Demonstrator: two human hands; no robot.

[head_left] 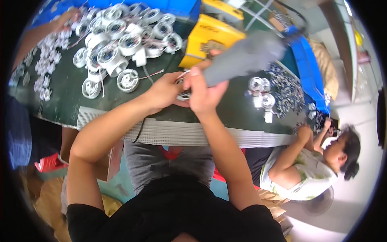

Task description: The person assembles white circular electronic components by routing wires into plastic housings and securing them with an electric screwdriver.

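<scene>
My left hand point(163, 91) is closed around a small round white plastic housing point(183, 94), just above the table's near part. My right hand point(204, 92) grips the lower end of a grey electric screwdriver point(244, 56), its body blurred and slanting up to the right. A dark cord point(297, 35) leaves its upper end. The right fingers meet the housing and partly cover it, and the screwdriver's tip is hidden. Beyond my left hand lies a heap of similar white round housings point(130, 43) with thin wires.
Behind my hands stands a yellow cardboard box point(197, 42). Small dark parts point(284, 86) lie to the right, beside a few white housings point(267, 101). White grid strips point(173, 133) line the near table edge. A co-worker point(302, 169) sits right; another person's arm point(44, 34) reaches in left.
</scene>
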